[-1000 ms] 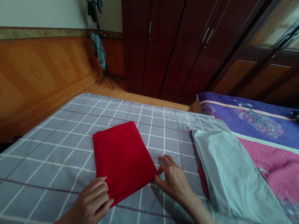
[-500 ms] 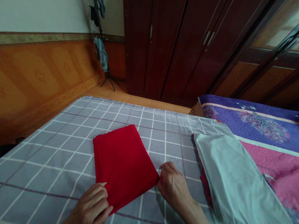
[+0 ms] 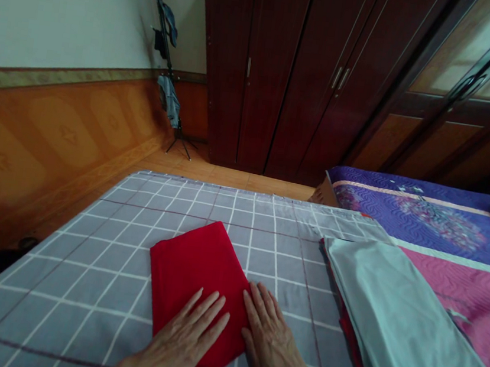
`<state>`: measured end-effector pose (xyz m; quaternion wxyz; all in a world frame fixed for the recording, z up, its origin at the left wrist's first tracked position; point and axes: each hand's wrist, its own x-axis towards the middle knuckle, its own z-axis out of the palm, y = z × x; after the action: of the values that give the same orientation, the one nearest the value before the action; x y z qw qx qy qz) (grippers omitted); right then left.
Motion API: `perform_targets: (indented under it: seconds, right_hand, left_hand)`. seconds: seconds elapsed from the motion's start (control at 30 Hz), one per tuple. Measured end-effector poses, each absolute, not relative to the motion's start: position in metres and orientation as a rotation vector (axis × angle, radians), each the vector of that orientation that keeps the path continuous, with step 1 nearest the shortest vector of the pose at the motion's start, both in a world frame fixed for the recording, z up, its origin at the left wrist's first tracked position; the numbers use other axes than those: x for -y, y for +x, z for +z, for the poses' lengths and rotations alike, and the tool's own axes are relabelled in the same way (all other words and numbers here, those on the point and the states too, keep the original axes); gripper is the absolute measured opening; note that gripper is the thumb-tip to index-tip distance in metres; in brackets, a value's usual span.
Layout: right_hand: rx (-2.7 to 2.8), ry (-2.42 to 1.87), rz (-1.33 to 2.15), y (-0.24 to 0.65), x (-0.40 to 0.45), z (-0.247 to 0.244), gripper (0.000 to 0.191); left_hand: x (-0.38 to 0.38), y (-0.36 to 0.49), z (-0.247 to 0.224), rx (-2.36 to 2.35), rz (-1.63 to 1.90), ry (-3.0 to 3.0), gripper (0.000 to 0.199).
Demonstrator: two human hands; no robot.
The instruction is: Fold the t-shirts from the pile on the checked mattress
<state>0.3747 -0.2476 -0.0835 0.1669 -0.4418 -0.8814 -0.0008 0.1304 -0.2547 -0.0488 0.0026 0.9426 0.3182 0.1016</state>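
A folded red cloth [image 3: 199,267] lies flat on the grey checked bedsheet [image 3: 94,284]. My left hand [image 3: 184,337] rests palm down on the near part of the cloth, its fingers stretched out and apart. At the cloth's right edge is my right hand [image 3: 268,338], also laid flat, with the fingertips over the border. The parts of the cloth under both palms are hidden.
To the right lies a folded pale green cloth [image 3: 399,309] on top of something red. Beyond it is a purple and pink bedspread [image 3: 446,217]. Dark red wardrobes [image 3: 279,80] and a coat stand [image 3: 170,67] stand at the back.
Both hands have let go of the cloth's edge and corner and now lie flat with fingers extended. The left has moved inward onto the cloth. The view has tipped up slightly.
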Motion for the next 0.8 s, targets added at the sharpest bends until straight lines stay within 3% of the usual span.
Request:
perform_targets:
  seconds: [0.2, 0.3, 0.43, 0.57, 0.73, 0.8]
  right_hand:
    - [2.443, -1.399, 0.062, 0.383, 0.239, -0.089, 0.059]
    - [2.434, -1.428, 0.136, 0.376, 0.242, -0.075, 0.057]
    - [2.257, -1.638, 0.365, 0.362, 0.249, -0.052, 0.049]
    - [1.981, -1.933, 0.493, 0.350, 0.255, -0.039, 0.048]
    - [1.711, -2.197, 0.601, 0.335, 0.261, -0.033, 0.015]
    - [1.599, -2.205, 0.664, 0.330, 0.264, -0.033, 0.011]
  left_hand:
    - [0.248, 0.106, -0.067, -1.000, 0.337, 3.039, 0.091]
    - [0.230, 0.088, -0.060, -1.049, 0.406, 3.041, 0.079]
    - [0.176, 0.052, -0.067, -1.450, 0.594, 2.841, 0.054]
    - [0.121, 0.029, -0.084, -1.626, 0.560, 2.529, 0.053]
    - [0.092, 0.030, -0.080, -1.582, 0.395, 2.260, 0.047]
    - [0.084, 0.030, -0.079, -1.527, 0.336, 2.212, 0.040]
